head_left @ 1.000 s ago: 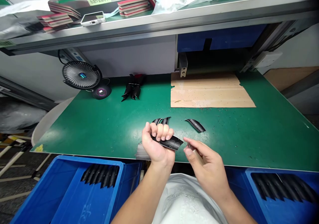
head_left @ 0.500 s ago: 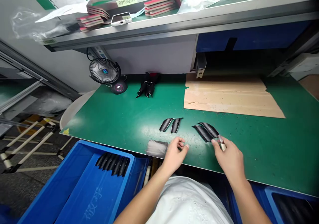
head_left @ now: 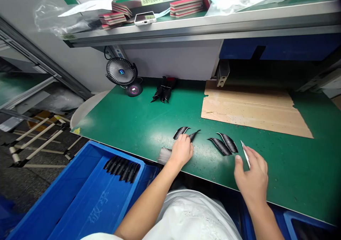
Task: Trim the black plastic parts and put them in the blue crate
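Left hand (head_left: 181, 152) has moved forward from the table edge - now palm-down over two curved black strips (head_left: 181, 132), covering the near end of the right one. Can't tell if it's gripping or just resting there. Right hand (head_left: 252, 173) is clenched on a slim pale craft knife (head_left: 245, 154), pinched between thumb and fingers with the tip up, just right of two more curved black strips (head_left: 223, 145), not touching them. All four strips lie on the green laminate table (head_left: 112, 133), in two pairs near the front edge. Grey fibrous pad (head_left: 164, 155) sits just beside the left hand - at the edge. Flat tan cardboard sheet (head_left: 255, 110) lies farther back. Blue plastic crate (head_left: 80, 201) sits below the table edge, holding a row of stacked black strips (head_left: 122, 169).
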Action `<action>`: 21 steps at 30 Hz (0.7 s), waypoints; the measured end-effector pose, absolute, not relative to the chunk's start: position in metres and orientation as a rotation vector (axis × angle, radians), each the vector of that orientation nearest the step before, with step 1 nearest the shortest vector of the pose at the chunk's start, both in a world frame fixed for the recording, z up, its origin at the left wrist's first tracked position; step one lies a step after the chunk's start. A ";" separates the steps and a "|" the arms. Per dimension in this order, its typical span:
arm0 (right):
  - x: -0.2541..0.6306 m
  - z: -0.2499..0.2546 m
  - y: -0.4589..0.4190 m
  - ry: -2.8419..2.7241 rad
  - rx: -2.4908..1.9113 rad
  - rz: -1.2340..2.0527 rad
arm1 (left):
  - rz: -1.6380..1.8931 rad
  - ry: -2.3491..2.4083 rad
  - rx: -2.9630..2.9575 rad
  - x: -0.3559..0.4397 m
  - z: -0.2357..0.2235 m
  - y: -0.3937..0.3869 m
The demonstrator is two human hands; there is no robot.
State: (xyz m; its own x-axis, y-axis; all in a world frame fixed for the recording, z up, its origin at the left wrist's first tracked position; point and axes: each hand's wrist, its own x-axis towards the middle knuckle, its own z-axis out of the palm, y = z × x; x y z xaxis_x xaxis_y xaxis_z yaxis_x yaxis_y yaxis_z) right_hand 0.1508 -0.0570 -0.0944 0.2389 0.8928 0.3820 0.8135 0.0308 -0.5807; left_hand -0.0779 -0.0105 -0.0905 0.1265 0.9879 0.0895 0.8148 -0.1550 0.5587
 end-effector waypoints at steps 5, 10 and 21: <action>0.116 -0.074 -0.066 -2.330 -1.186 0.320 | 0.566 1.358 1.799 -0.097 -0.058 -0.068; 0.107 -0.087 -0.074 -2.733 -0.845 0.676 | 0.469 1.166 1.196 -0.126 -0.057 -0.097; 0.051 -0.120 -0.024 -2.835 -1.016 0.332 | 0.861 2.126 1.315 -0.206 -0.092 -0.058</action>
State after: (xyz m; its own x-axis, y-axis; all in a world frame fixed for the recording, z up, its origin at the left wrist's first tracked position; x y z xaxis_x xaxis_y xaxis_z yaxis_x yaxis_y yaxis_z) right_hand 0.0506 -0.0242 -0.1202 -0.7698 0.6375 0.0311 0.6132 0.7521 -0.2415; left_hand -0.2057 -0.0578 -0.0920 -0.4140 0.9068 -0.0794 0.5957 0.3358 0.7296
